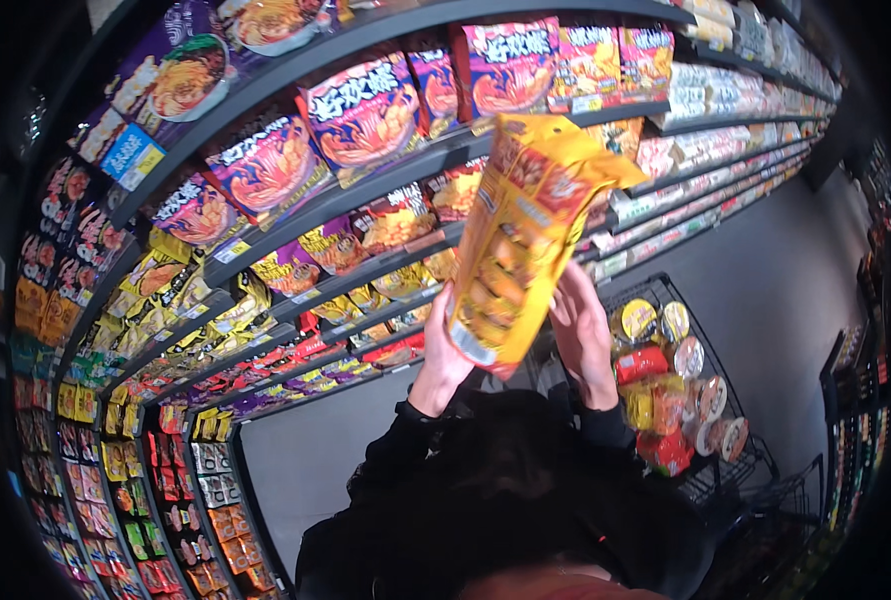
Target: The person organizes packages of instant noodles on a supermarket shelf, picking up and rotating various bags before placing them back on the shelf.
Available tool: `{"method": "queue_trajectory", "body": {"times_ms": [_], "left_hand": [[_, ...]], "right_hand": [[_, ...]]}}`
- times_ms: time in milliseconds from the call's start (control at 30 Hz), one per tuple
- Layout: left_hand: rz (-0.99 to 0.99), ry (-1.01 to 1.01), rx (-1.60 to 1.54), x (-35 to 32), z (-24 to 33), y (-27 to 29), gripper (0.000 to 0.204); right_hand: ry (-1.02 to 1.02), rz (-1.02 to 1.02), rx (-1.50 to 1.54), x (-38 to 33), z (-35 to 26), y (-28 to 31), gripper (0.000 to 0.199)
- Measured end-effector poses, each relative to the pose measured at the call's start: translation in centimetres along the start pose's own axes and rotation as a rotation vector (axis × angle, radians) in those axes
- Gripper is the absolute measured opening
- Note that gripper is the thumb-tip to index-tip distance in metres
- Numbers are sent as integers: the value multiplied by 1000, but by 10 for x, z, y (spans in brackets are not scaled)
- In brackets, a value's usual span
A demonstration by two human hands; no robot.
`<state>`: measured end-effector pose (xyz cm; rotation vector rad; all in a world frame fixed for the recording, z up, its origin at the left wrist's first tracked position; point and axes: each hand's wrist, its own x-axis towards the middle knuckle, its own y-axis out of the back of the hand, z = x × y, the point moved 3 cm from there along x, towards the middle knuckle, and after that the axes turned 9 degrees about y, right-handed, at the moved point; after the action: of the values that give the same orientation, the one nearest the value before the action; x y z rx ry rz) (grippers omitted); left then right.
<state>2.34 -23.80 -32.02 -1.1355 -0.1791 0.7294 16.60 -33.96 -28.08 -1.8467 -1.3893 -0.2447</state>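
Note:
A large yellow-orange food packet (pixel 513 245) is held up in front of the shelves, tilted, with pictures of food on its panel. My left hand (pixel 443 348) grips its lower left edge, the fingers partly hidden by the packet. At the lower right side, my right hand (pixel 580 322) supports it, fingers curled against the edge and partly behind it. Both black-sleeved forearms reach up from below. Behind the packet, purple noodle packets (pixel 365 112) stand on the upper shelf.
Curved-looking shelves (pixel 355 195) of coloured packets fill the left and far side. At the right, a black wire shopping cart (pixel 730 405) holds several tubs and red and yellow packets. Grey floor (pixel 755 275) runs between the shelves, with another rack (pixel 845 390) at the far right.

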Motion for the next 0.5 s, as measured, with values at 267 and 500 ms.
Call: {"method": "queue_trajectory", "body": {"times_ms": [267,500], "left_hand": [[-202,440,-202,7,-7,24,62],[-651,957,-432,22,-42,28,96]], "right_hand": [[-222,-83,-316,41,22,45,76],[-380,-22,355,42,64,72,87]]}}
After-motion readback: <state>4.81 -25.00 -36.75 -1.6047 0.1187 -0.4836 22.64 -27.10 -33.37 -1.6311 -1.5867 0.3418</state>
